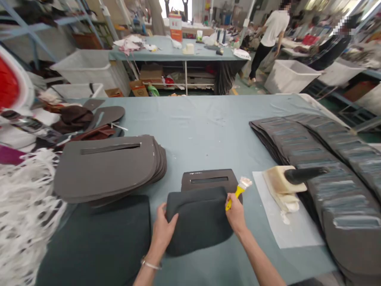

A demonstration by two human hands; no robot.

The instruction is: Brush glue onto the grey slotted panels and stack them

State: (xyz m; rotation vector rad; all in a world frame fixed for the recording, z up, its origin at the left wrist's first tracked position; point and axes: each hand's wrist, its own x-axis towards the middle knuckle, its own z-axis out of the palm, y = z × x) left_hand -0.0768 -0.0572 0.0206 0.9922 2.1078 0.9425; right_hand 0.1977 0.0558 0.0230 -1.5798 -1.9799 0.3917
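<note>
Between my hands is a dark panel [199, 226] with rounded lower corners, tilted over the near part of a brown-grey slotted panel [210, 174] on the table. My left hand [164, 226] grips its left edge, thumb on top. At its right edge, my right hand [235, 212] is closed around a yellow-handled brush [239, 193] and also touches the panel; the bristles are whitish and point up and away. To the right, a cream-coloured container [276, 182] with a black, handle-like piece [305, 174] rests on a white sheet [285, 234], with pale paste beside it.
At left lies a stack of slotted brown-grey panels [110, 169], with dark panels [104, 238] nearer me and white netting-like scraps [26, 222] beside them. Overlapping slotted panels [321, 159] cover the right side. Beyond stand another table [202, 55], white bins [291, 77] and a walking person [272, 31].
</note>
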